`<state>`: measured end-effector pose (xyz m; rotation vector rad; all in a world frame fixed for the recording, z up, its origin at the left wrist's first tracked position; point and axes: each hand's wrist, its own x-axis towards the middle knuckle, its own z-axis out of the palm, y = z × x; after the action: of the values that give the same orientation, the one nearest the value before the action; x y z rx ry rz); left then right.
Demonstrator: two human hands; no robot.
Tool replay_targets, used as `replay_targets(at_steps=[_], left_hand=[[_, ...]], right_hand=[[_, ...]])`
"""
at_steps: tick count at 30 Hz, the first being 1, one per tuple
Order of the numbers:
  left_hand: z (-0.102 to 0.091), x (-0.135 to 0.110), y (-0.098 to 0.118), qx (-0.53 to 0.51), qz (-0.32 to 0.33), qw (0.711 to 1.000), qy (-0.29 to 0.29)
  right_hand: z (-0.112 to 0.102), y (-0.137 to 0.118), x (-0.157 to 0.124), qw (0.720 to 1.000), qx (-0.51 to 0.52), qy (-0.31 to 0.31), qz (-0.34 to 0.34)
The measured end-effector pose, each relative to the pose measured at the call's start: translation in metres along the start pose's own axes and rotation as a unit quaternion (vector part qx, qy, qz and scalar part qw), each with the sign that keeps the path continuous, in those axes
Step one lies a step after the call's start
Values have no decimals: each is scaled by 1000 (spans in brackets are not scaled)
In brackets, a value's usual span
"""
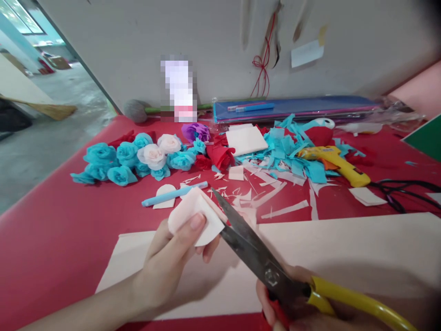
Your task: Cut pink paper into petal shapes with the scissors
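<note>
Between thumb and fingers, my left hand pinches a folded piece of pale pink paper with a white rounded piece on top, under the thumb. My right hand grips yellow-handled scissors at the lower right, partly hidden by the handles. The blades are parted, and the paper's right edge lies at the lower blade. Below both hands a long pale pink sheet covers the front of the red table. Just beyond the left hand lie a light blue pen and a white rounded paper piece.
Blue, white, red and purple paper roses cluster at the back left. Blue paper scraps, a stack of white squares and a yellow glue gun with a black cord lie at the back right. Pink offcuts litter the middle.
</note>
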<state>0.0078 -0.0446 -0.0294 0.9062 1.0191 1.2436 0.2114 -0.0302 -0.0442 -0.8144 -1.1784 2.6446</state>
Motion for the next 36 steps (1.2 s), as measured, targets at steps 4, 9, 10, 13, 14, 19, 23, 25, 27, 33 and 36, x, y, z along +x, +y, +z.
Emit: replay_targets(at_steps=[4,9,10,13,14,19,23,25,27,33,36], left_hand=[[-1,0,-2,4,26,999,-21],[-4,3,-7,15,37,998,-38],[-5,3,-8,12,40,998,-41],[-6,3,-7,-6,47,998,-52],[-6,2,-7,-10,51,997,-56],[-5,-1,-3,-4,18,997,-71],[-5,0,-3,-20,22,997,-75],[-5,0,-4,-33,25,996,-80],[-5,1,-5,-36,31,995,-85],[-9,-4,-12,11,26,997,-67],[-10,-5,-15,13,17,997,-70]], right_hand=[[-3,2,6,997,76,-12,31],[-7,-7,8,994,85,-48,55],[-7,-10,8,993,76,-53,67],[-6,-19,6,993,62,-58,88],[-6,-21,6,992,62,-61,91],[-9,-22,8,989,48,-81,115],[-10,-26,11,988,44,-81,120],[-10,-26,10,989,45,-80,119],[-10,-23,8,989,47,-79,116],[-12,2,0,994,63,-43,79],[-10,6,-7,997,61,-19,49]])
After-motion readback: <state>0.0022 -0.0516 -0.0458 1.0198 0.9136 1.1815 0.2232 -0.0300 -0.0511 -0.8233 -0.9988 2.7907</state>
